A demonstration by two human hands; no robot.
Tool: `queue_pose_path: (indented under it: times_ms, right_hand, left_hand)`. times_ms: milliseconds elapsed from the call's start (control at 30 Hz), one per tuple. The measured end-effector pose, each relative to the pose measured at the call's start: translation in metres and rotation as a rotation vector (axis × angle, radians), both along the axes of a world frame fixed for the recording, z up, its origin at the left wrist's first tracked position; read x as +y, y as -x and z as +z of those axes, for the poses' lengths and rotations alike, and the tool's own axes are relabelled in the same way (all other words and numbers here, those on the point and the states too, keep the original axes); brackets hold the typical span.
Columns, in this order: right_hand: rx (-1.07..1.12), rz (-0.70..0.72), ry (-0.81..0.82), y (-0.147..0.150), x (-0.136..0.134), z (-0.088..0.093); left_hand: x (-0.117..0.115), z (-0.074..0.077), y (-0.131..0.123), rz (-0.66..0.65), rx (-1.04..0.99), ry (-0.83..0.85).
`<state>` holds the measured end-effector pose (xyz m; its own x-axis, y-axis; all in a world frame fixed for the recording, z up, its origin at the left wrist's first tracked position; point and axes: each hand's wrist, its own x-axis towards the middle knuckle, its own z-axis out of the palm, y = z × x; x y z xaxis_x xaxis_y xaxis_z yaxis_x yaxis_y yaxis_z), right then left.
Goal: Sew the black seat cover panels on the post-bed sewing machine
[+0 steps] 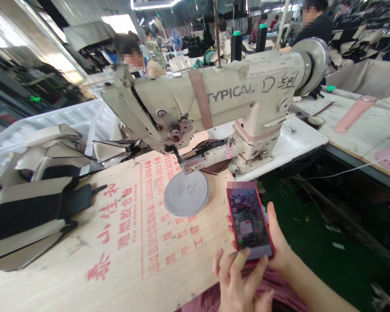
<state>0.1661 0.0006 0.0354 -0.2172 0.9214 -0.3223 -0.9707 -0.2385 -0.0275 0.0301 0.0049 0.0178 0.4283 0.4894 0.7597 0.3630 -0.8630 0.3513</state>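
My right hand (279, 247) is wrapped round a smartphone (251, 225) in a red case, thumb along its right edge and fingertips showing at its left edge. The phone's screen is lit. My left hand (238, 277) is over the lower end of the phone, fingers apart, with fingertips at or close to the screen. A yellowish band circles one of its fingers. Beyond the hands stands a cream sewing machine (234, 93) marked TYPICAL. Under its needle end, a round coil of grey tape (186, 195) lies on the plywood board (117, 268).
Beige and black sewn pieces (52, 173) pile up at the left, by a white plastic crate (52, 119). Black thread cones (236, 45) stand behind the machine. A pink cylinder (355, 113) lies on the right table. Other people work in the background.
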Motion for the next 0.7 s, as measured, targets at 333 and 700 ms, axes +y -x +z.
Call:
queue_pose_path:
  times_ms: [333, 700]
  right_hand:
    - [-0.018, -0.021, -0.002, -0.0019, 0.0006, -0.0014]
    - [-0.066, -0.019, 0.005, -0.0012, 0.0012, -0.0007]
  left_hand:
    - [0.001, 0.0037, 0.0039, 0.054, -0.026, 0.022]
    - [0.0036, 0.0049, 0.0081, 0.053, -0.012, 0.038]
